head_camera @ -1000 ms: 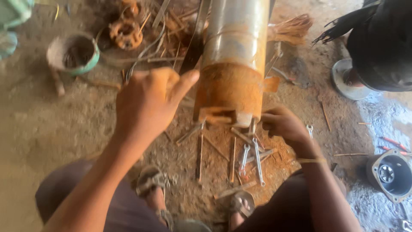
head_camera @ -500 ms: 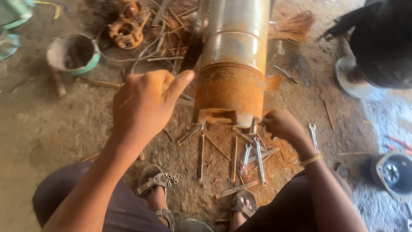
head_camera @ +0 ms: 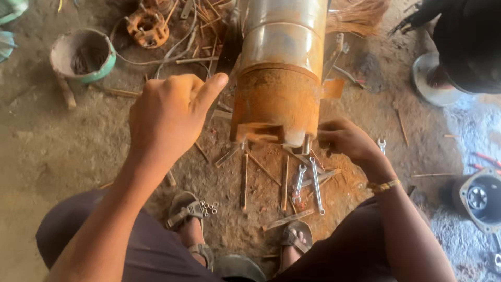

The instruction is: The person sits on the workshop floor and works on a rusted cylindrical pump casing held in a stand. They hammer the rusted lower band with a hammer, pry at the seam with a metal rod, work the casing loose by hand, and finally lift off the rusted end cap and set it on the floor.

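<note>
The right hand (head_camera: pixel 347 140) touches the rusty near end of the cylinder (head_camera: pixel 279 78), fingers curled; whether it holds anything cannot be told. The left hand (head_camera: pixel 169 117) hovers left, loosely closed, empty. The cylinder's long axis runs near to far.

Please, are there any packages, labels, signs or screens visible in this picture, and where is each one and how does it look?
None is visible: only bare metal and tools on the dirt floor.
The rusty steel cylinder in the middle carries no label.
The round green-rimmed bowl, upper left, is plain and dirty.
</note>
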